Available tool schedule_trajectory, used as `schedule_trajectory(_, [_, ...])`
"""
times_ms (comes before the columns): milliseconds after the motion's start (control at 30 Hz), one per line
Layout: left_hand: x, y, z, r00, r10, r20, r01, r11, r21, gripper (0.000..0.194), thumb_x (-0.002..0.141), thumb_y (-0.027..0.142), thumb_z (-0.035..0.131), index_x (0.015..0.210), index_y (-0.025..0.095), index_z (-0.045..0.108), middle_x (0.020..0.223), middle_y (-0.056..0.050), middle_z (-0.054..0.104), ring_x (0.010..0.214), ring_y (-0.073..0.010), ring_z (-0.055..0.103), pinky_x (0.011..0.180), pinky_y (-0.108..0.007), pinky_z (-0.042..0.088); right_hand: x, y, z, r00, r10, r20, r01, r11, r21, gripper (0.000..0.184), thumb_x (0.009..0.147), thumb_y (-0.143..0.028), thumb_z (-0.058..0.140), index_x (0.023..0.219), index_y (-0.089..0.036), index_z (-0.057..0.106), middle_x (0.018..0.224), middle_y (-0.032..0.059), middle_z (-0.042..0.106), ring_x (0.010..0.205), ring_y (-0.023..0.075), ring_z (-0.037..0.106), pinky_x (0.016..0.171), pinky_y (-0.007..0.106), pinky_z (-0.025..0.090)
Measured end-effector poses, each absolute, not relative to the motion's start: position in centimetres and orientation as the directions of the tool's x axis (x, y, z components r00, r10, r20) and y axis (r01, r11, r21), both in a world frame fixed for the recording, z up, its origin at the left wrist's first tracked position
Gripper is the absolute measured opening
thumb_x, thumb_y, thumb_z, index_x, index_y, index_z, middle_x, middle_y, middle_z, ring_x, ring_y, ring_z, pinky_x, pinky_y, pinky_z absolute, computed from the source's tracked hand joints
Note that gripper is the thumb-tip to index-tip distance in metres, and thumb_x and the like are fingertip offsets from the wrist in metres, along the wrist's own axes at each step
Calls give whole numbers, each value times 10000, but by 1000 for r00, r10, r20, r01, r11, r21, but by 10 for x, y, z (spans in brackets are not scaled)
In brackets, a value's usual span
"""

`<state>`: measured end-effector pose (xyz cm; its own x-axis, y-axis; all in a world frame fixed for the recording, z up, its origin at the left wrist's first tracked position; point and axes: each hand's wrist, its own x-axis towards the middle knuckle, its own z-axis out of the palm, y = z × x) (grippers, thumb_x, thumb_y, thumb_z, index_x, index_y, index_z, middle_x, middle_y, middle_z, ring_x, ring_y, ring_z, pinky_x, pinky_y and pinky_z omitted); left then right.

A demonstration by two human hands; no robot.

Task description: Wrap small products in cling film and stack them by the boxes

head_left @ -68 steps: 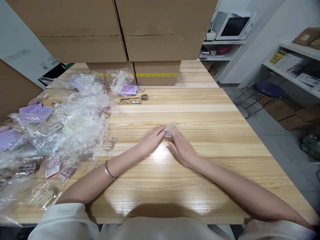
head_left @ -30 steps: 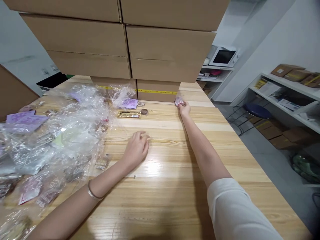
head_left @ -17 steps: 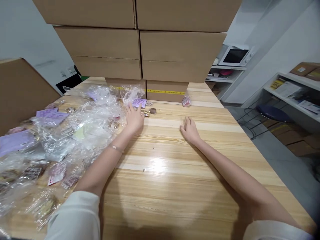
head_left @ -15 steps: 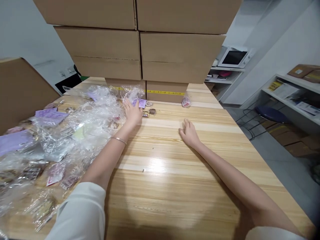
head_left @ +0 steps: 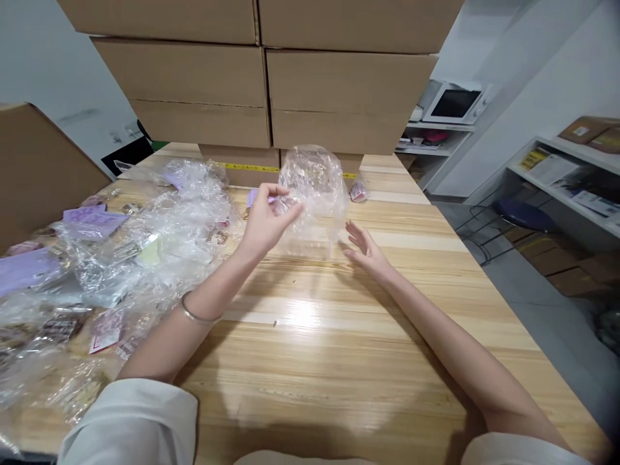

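My left hand [head_left: 266, 219] is raised over the wooden table [head_left: 339, 336] and pinches a clear, crumpled plastic bag [head_left: 314, 190] by its edge, so the bag hangs in the air. A purple card [head_left: 254, 194] shows just behind the fingers. My right hand [head_left: 364, 247] is open, fingers spread, just right of and below the bag, not touching it. A small pink packet [head_left: 358, 191] lies on the table by the cardboard boxes, beyond my right hand.
A heap of clear plastic bags [head_left: 145, 232] with purple cards and small packets covers the table's left side. Stacked cardboard boxes [head_left: 261, 84] stand at the far end, another box [head_left: 39, 168] at left. Shelves, a stool [head_left: 520, 216] and a microwave [head_left: 453, 103] are to the right.
My right hand put the small pink packet by the boxes and drew back. My left hand reached to the pile, took a clear bag and lifted it toward the middle.
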<state>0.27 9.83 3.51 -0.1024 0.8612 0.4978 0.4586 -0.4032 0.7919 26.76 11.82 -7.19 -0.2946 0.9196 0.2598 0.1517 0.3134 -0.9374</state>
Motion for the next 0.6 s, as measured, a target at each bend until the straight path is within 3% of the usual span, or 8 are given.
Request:
schedule_trajectory(100, [21, 60, 26, -20, 967, 256, 195, -247, 949, 378, 780, 343, 712, 1049, 209, 483, 1061, -38, 564, 945, -176, 600, 838, -327, 518, 258, 89, -46, -453, 873, 180, -61, 171, -983, 838, 705, -562, 738, 1421, -279, 410, 1477, 120, 489, 1352, 289, 471, 1087, 517, 413])
schedule_trajectory(167, [30, 40, 15, 16, 989, 144, 98, -145, 985, 408, 749, 332, 729, 1046, 217, 474, 1083, -41, 564, 945, -175, 601, 814, -313, 526, 250, 67, -34, -453, 884, 117, -66, 98, -993, 769, 664, -573, 768, 1325, -277, 511, 1350, 108, 603, 1246, 299, 565, 1021, 513, 476])
schedule_trajectory(267, [37, 16, 1, 74, 997, 5, 28, -8, 1000, 407, 726, 222, 675, 1073, 237, 462, 1180, -47, 562, 1012, -182, 602, 813, -300, 537, 243, 47, -24, -266, 963, 27, -28, 21, -999, 452, 735, -502, 734, 1089, -243, 626, 1055, 76, 709, 1006, 248, 666, 901, 438, 548])
schedule_trajectory(333, [36, 3, -5, 132, 988, -79, -25, 83, 996, 439, 693, 157, 630, 1094, 253, 482, 1204, -41, 566, 1019, -183, 612, 807, -300, 546, 248, 45, -21, -100, 994, -47, -64, -53, -997, 268, 794, -470, 680, 875, -221, 622, 739, 19, 656, 709, 171, 647, 711, 329, 572])
schedule_trajectory(400, [32, -7, -10, 205, 969, -138, -99, 161, 982, 453, 659, 127, 622, 1085, 255, 539, 1191, -34, 584, 1019, -188, 625, 835, -314, 549, 260, 51, -20, 21, 992, -128, -125, -124, -984, 281, 798, -452, 681, 713, -224, 541, 512, -56, 461, 460, 99, 471, 493, 231, 483])
schedule_trajectory(467, [26, -15, -15, 275, 944, -183, -151, 230, 961, 435, 644, 124, 623, 1062, 241, 602, 1175, -37, 606, 999, -196, 643, 853, -334, 553, 276, 60, -20, 84, 976, -203, -174, -186, -967, 351, 788, -438, 704, 650, -230, 458, 441, -97, 315, 371, 65, 306, 369, 192, 344])
schedule_trajectory(600, [11, -24, -27, 289, 924, -250, -153, 303, 941, 475, 614, 119, 604, 1075, 229, 635, 1187, -48, 632, 951, -197, 659, 803, -337, 568, 305, 76, -21, 17, 939, -343, -147, -337, -930, 413, 781, -498, 701, 655, -242, 403, 409, -111, 266, 328, 58, 213, 303, 198, 210])
